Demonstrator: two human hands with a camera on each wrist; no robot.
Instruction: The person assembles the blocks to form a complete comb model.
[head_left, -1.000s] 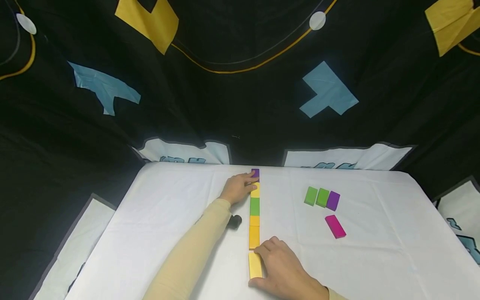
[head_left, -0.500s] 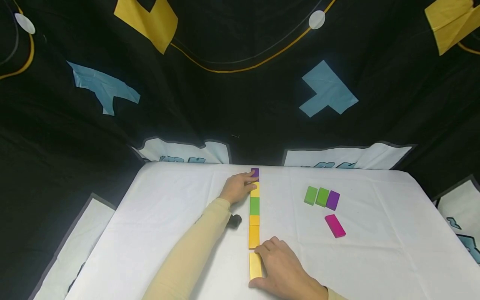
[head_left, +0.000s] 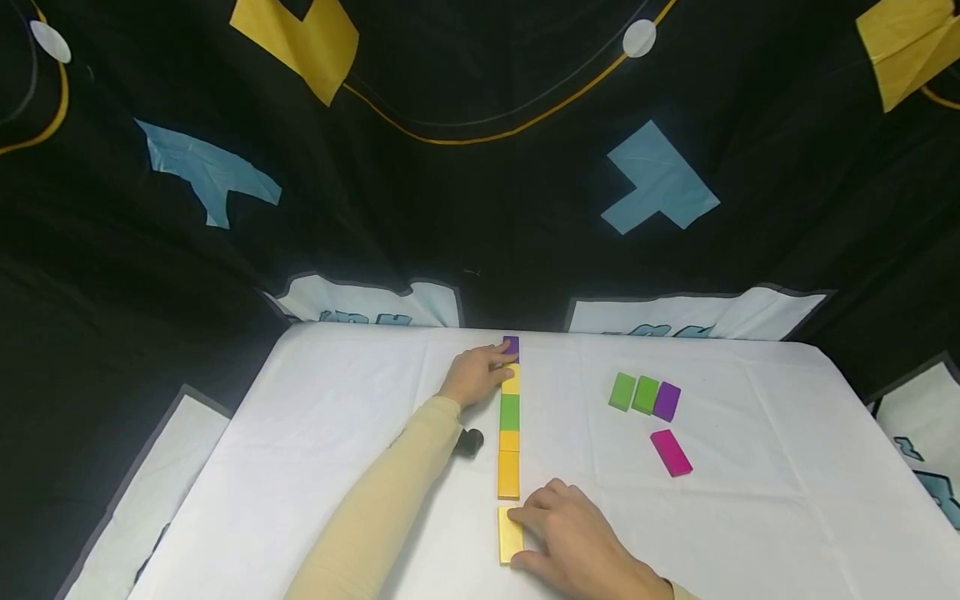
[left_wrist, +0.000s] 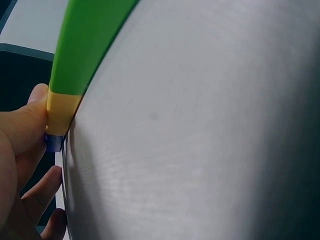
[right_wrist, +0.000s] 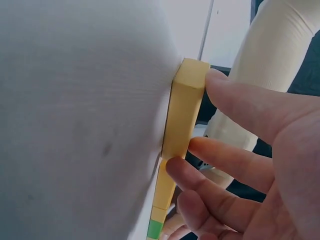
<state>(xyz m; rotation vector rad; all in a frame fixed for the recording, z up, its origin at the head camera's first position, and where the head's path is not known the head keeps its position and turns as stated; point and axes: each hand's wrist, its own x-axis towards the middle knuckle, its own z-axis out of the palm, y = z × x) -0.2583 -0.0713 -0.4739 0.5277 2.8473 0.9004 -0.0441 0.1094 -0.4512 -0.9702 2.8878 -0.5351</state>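
Observation:
A row of blocks runs away from me over the white tablecloth: an orange-yellow block [head_left: 508, 475], a green block [head_left: 509, 412], a yellow block [head_left: 511, 382] and a purple block [head_left: 513, 342] at the far end. My left hand [head_left: 474, 373] rests its fingertips on the purple and yellow blocks; in the left wrist view the thumb [left_wrist: 25, 122] lies along the yellow one. Nearest me, a pale yellow block [head_left: 510, 535] sits slightly apart from the row. My right hand [head_left: 573, 533] touches it with loosely extended fingers, thumb [right_wrist: 225, 92] at its near corner.
Two green blocks [head_left: 621, 392] and a purple block [head_left: 667, 402] lie together on the right, with a magenta block [head_left: 671, 453] in front of them. A small black object [head_left: 470, 443] shows beside the left sleeve. A dark patterned curtain [head_left: 480, 225] hangs behind the table.
My right hand has eased slightly to the right, its thumb moving off the pale yellow block's near end to the corner. The left hand and the row have not moved.

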